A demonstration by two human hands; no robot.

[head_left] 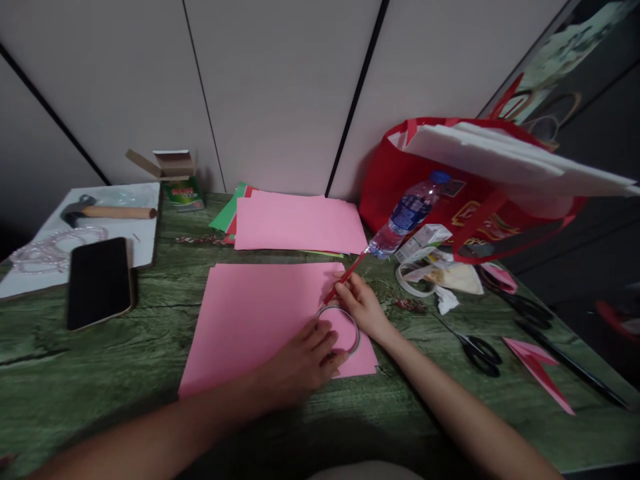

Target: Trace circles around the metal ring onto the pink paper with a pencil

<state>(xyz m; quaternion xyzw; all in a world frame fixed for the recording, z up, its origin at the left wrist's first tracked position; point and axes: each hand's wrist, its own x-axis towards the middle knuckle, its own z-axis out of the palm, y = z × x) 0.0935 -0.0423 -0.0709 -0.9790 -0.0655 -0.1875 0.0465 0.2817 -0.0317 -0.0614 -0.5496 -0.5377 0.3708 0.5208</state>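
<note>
A pink sheet of paper lies on the table in front of me, with at least one more sheet under it. Towards its right side a thin grey ring lies flat. My left hand has its fingers on the ring's left side and inside it, pressing it onto the paper. In a pinch between thumb and fingers, my right hand holds a red pencil. It is tilted, its lower tip at the ring's upper left edge. The far end has a clear or shiny part.
Behind lie more pink sheets. On the left are a phone, a hammer and a small green box. A water bottle, red bag, tape roll, scissors and folded pink paper occupy the right.
</note>
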